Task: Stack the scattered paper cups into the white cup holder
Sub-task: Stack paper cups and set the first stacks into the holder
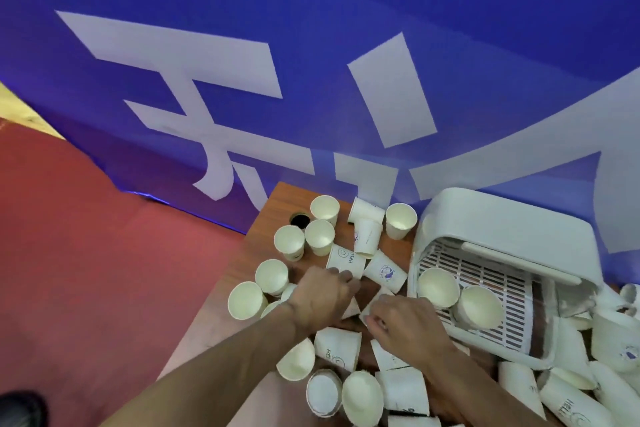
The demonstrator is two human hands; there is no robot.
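Several white paper cups (320,236) stand upright or lie on their sides across the wooden table (277,199). The white cup holder (502,218) sits at the right, its slatted tray holding two cups (438,288). My left hand (322,298) curls its fingers round a paper cup (351,311) at mid-table. My right hand (407,326) is close beside it and pinches another paper cup (375,302). Both held cups are largely hidden by my fingers.
A black round hole (299,220) is in the table's far left corner. More cups (575,402) are piled at the right, below the holder. A blue banner (311,45) hangs behind the table, and red floor (86,236) lies to the left.
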